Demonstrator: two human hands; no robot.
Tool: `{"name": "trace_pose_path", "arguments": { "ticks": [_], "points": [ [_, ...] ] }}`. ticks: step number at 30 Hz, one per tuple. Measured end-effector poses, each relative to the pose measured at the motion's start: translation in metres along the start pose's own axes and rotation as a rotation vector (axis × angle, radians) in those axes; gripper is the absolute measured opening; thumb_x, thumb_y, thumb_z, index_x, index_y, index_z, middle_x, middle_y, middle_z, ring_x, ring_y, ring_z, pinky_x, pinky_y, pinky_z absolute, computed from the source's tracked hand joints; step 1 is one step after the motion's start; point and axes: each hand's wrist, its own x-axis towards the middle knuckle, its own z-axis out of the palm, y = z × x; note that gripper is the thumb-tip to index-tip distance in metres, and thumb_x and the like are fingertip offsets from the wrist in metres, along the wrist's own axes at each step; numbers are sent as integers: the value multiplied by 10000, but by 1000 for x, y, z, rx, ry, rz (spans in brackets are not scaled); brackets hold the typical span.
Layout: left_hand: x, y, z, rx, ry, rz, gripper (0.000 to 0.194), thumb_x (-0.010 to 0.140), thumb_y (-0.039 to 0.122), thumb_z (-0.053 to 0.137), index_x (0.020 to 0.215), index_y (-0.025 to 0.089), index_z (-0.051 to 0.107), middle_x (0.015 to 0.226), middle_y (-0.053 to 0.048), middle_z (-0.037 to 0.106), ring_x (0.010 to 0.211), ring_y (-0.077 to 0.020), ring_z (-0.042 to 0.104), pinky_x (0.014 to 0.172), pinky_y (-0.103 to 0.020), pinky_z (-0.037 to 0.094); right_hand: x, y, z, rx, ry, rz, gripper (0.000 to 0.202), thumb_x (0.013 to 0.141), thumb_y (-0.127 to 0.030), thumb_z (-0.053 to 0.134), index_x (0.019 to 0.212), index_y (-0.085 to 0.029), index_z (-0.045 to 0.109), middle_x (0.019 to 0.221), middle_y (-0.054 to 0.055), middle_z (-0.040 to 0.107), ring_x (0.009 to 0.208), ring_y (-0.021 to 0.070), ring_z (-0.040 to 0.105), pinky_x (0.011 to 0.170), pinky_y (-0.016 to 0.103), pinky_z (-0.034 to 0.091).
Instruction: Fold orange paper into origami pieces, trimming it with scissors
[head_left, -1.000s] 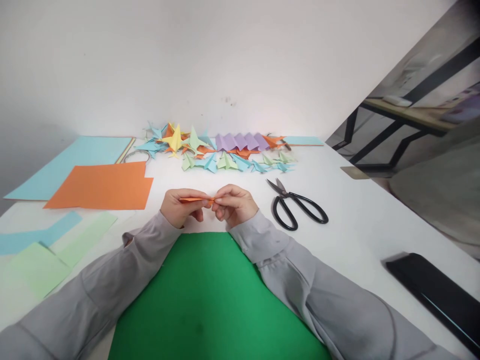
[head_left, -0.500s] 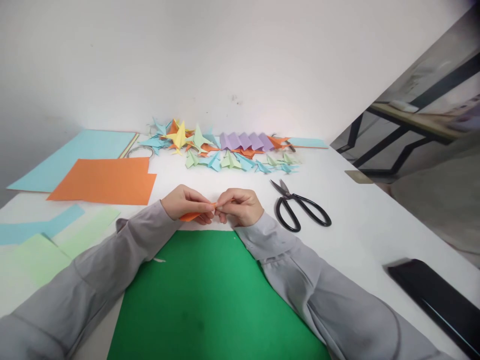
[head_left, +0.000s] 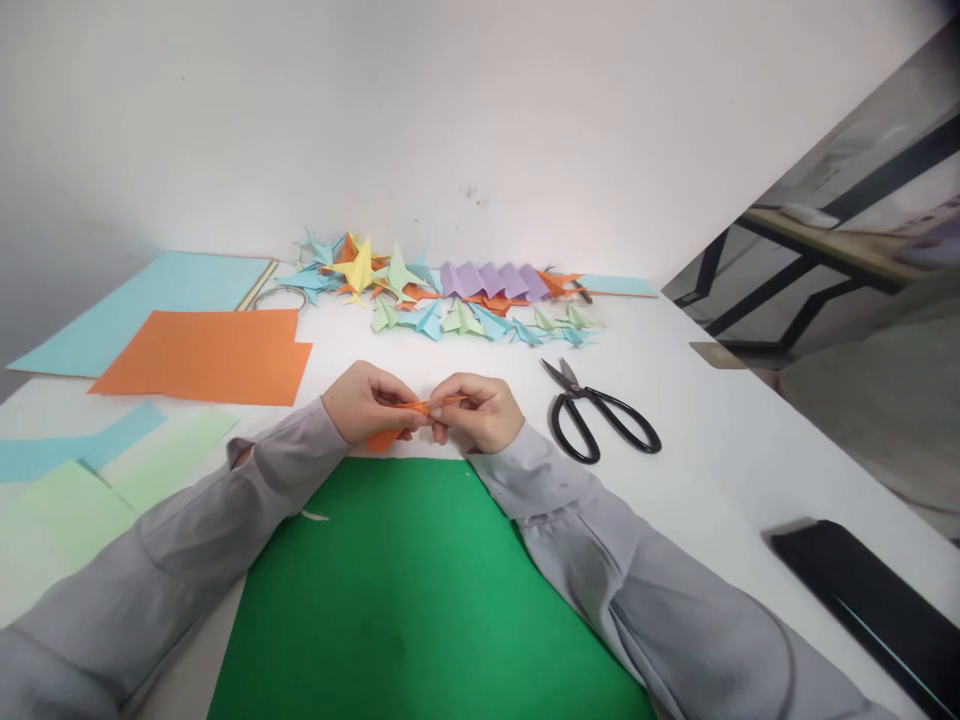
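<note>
Both of my hands pinch a small piece of folded orange paper (head_left: 384,440) above the far edge of a green sheet (head_left: 442,590). My left hand (head_left: 369,402) grips its left part, and a flap hangs below the fingers. My right hand (head_left: 480,412) holds the right part, where a thin orange strip shows between thumb and fingers. The fingertips of the two hands nearly meet and hide much of the folds. Black-handled scissors (head_left: 592,405) lie with blades slightly apart to the right of my right hand.
Folded paper shapes (head_left: 450,300) in several colours line the wall. Orange sheets (head_left: 210,355) and a blue sheet (head_left: 150,300) lie at left, with green strips (head_left: 180,460) nearer. A black object (head_left: 870,590) lies at the right edge.
The orange paper has turned in my fingers; its flap now hangs lower and a thin strip shows at my right hand. Both hands stay in nearly the same place.
</note>
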Motion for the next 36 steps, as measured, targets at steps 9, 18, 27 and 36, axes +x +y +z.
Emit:
{"name": "trace_pose_path", "arguments": {
  "ticks": [9,18,27,36],
  "points": [
    [0,4,1,-69,-22,-69,196,508,237,776,611,104,676,488,-33,632,444,-130,587,458,-229,494,1,0,-1,9,12,-24,142,574,-151,716,633,-136,588,443,-8,630,366,110,571,379,199,476],
    [1,6,-1,-31,-32,-125,287,513,359,774,607,103,685,554,-52,656,481,-140,606,507,-262,525,0,-1,2,31,26,17,203,518,-192,778,600,-131,602,493,14,660,360,119,574,349,204,473],
    [-1,7,-3,118,-107,-66,184,575,290,729,610,112,695,537,-51,661,475,-124,582,466,-205,459,0,-5,5,35,6,99,215,482,-176,770,597,-130,594,409,-11,615,323,106,544,327,181,445],
    [-5,16,6,106,-23,-10,138,556,252,730,577,122,691,487,-45,634,447,-128,566,455,-217,456,0,-2,1,81,39,128,159,504,-140,720,616,-127,608,461,3,643,329,116,551,321,196,456]
  ]
}}
